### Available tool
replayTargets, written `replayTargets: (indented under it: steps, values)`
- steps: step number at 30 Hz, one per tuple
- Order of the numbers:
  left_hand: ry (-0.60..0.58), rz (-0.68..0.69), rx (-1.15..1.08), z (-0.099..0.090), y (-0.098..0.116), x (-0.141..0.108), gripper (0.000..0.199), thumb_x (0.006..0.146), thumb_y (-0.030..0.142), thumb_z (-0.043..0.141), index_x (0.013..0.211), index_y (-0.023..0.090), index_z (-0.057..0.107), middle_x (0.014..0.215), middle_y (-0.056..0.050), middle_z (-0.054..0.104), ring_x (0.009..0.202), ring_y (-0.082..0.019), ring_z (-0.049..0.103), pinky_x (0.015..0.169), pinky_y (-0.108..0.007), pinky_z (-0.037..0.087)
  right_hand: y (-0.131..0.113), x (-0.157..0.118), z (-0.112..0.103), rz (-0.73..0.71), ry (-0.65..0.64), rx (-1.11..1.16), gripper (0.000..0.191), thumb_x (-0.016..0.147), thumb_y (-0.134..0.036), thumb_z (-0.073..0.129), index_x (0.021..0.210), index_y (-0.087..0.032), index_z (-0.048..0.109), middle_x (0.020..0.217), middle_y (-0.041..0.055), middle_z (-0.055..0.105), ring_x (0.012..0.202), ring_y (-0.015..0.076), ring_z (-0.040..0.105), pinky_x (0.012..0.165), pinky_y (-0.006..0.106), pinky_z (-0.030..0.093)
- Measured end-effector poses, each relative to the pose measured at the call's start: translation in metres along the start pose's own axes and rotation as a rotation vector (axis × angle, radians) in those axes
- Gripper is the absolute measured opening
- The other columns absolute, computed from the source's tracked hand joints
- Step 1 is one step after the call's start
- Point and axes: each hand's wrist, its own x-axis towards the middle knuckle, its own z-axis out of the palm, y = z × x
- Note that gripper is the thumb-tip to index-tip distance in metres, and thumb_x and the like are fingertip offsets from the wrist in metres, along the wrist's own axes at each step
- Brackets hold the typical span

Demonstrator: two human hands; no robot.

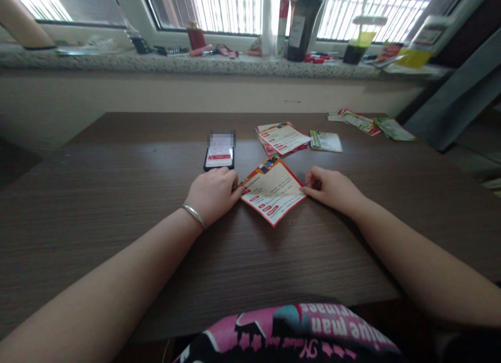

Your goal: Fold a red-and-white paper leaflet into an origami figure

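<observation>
A square sheet of printed paper (273,191), cream with a red edge and a colourful band, is held cornerwise over the brown table. My left hand (214,193), with a silver bangle at the wrist, pinches its left corner. At the opposite corner, my right hand (331,188) grips the paper between thumb and fingers. A faint crease or shade line runs across the sheet between the two hands. Just beyond my left hand lies a phone (219,157) with its screen lit. Behind the sheet rests a stack of similar printed papers (284,137).
A small pile of green-and-white cards (325,142) lies right of the stack. More leaflets (360,122) are spread at the table's (117,196) back right. Bottles, including a dark one (303,29), and small items line the stone windowsill (156,65).
</observation>
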Motion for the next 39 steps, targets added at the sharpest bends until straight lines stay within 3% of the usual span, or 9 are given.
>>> replayTargets:
  steps: [5,12,19,25,32,39]
  values:
    - [0.067,0.062,-0.071,0.0052,0.0001,0.0016,0.018,0.09,0.03,0.048,0.088,0.016,0.059,0.096,-0.009,0.059,0.083,-0.02,0.058,0.071,-0.03,0.048,-0.0001,0.0004,0.0009,-0.045,0.028,-0.018,0.019,0.081,-0.036,0.062,0.069,-0.022,0.059,0.072,-0.0003,0.065,0.064,0.0146,0.056,0.057,0.026,0.037]
    - [0.176,0.28,-0.032,0.0071,-0.0008,0.0021,0.023,0.093,0.025,0.046,0.093,0.02,0.069,0.111,-0.009,0.059,0.095,-0.023,0.054,0.084,-0.037,0.046,-0.0001,0.001,0.0021,-0.085,0.047,0.054,0.016,0.08,-0.034,0.066,0.069,-0.022,0.063,0.077,-0.0012,0.066,0.069,0.0141,0.058,0.063,0.027,0.04]
    - [0.124,0.488,-0.086,0.0043,0.0066,-0.0013,0.024,0.094,0.035,0.049,0.103,0.026,0.069,0.109,-0.007,0.064,0.107,-0.024,0.053,0.092,-0.04,0.04,-0.0023,0.001,0.0023,-0.116,0.034,0.045,0.015,0.081,-0.033,0.065,0.07,-0.022,0.065,0.077,-0.0007,0.066,0.069,0.0144,0.059,0.064,0.027,0.041]
    - [0.079,0.535,-0.126,0.0066,0.0061,-0.0027,0.028,0.092,0.038,0.052,0.115,0.026,0.064,0.117,-0.007,0.064,0.111,-0.024,0.055,0.094,-0.039,0.04,-0.0048,0.0,0.0012,-0.207,-0.001,-0.005,0.011,0.085,-0.028,0.061,0.077,-0.022,0.066,0.085,0.0004,0.069,0.08,0.0159,0.061,0.07,0.027,0.043]
    - [0.008,0.603,-0.175,0.0014,0.0067,-0.0041,0.058,0.082,0.065,0.055,0.123,0.024,0.059,0.129,-0.01,0.059,0.118,-0.028,0.052,0.099,-0.043,0.036,-0.0075,-0.0007,0.0011,-0.327,-0.039,-0.061,0.017,0.091,-0.029,0.053,0.086,-0.023,0.068,0.092,0.0029,0.068,0.089,0.0177,0.061,0.077,0.029,0.045]
    - [0.014,0.629,-0.192,0.0005,0.006,-0.0033,0.046,0.089,0.057,0.051,0.119,0.024,0.062,0.128,-0.007,0.061,0.121,-0.026,0.053,0.102,-0.042,0.037,-0.0068,-0.0029,0.0006,-0.432,-0.058,-0.051,0.019,0.091,-0.034,0.054,0.093,-0.023,0.07,0.095,0.0051,0.068,0.091,0.0187,0.06,0.08,0.031,0.046]
